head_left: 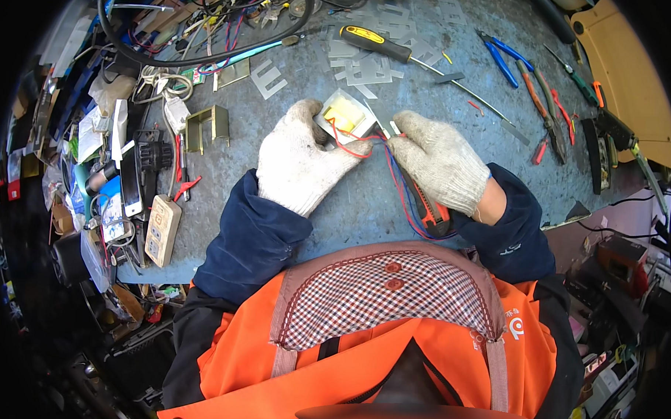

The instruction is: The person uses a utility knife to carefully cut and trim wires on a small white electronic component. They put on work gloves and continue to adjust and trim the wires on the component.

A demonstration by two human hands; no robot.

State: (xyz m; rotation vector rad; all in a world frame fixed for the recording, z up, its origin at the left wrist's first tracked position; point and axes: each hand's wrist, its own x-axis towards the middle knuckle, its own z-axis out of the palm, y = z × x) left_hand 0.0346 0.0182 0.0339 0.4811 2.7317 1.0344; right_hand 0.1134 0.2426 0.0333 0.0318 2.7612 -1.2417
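In my gloved left hand point(302, 153) is a white transformer bobbin point(359, 126) wrapped in yellow tape, gripped between thumb and fingers. Red and blue wires point(391, 163) run from it down toward the table's near edge. My gloved right hand point(442, 160) is closed just right of the bobbin, thumb and fingers pinched together. A small pale piece shows at its fingertips, but I cannot tell what it is. Below the right hand lies a red and black utility knife point(433, 216), partly covered. Thin E-shaped metal laminations point(269, 79) lie beyond my hands, several in a loose pile point(366, 69).
A yellow and black screwdriver point(374, 42) lies across the far middle. Blue-handled pliers point(499, 58) and red-handled pliers point(544, 106) are at right. On the left are a metal bracket point(207, 128), a power strip point(162, 229) and heaped cables. A black cable loop point(207, 63) arches at the far left.
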